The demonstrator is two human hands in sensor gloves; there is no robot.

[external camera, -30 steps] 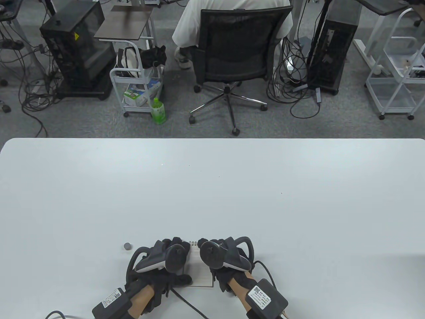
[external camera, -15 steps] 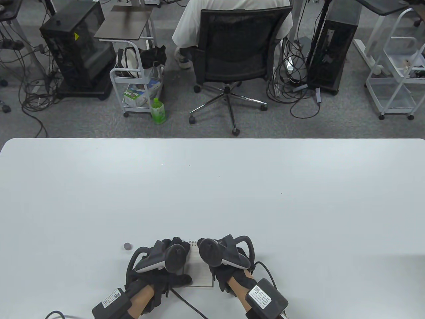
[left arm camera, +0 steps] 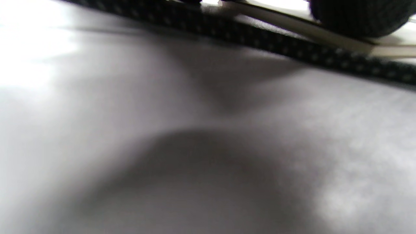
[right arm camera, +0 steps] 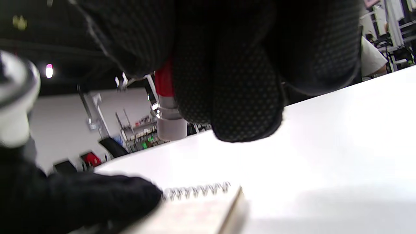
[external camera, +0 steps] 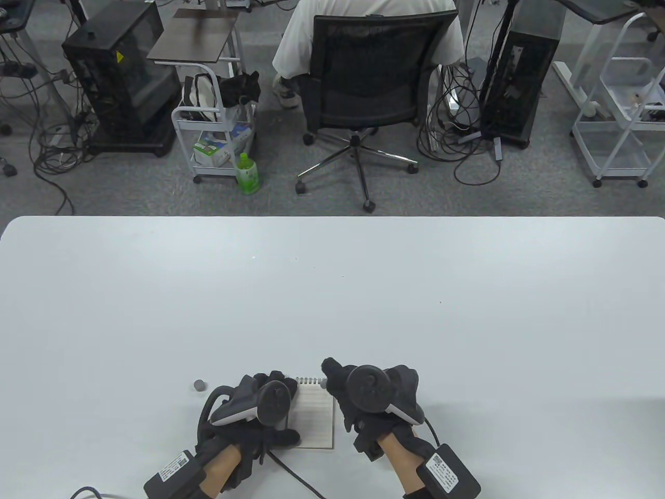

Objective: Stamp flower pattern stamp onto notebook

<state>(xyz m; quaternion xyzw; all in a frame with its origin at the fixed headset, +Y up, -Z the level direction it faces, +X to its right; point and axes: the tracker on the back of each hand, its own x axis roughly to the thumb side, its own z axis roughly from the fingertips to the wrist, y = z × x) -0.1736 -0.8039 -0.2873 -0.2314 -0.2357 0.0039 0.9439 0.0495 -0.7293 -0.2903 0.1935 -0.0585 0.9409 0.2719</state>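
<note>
A small spiral notebook (external camera: 314, 418) lies open near the table's front edge, its lined page showing. My left hand (external camera: 273, 382) rests on its left side, fingers at the spiral end and thumb (external camera: 286, 439) on the lower edge. My right hand (external camera: 332, 377) is just right of the notebook's top corner and grips the stamp (external camera: 323, 384), of which only a grey tip shows. In the right wrist view the stamp (right arm camera: 165, 110) is red with a grey end and hangs above the table beyond the notebook (right arm camera: 201, 211). The page there is blurred.
A small grey cap (external camera: 199, 385) stands on the white table (external camera: 332, 291) left of my left hand. A black cable (external camera: 296, 475) runs from the left glove across the front edge. An office chair (external camera: 371, 78) and carts stand beyond the far edge.
My right hand has lifted off the notebook and moved right with the stamp, uncovering the page. My left hand has stayed on the notebook.
</note>
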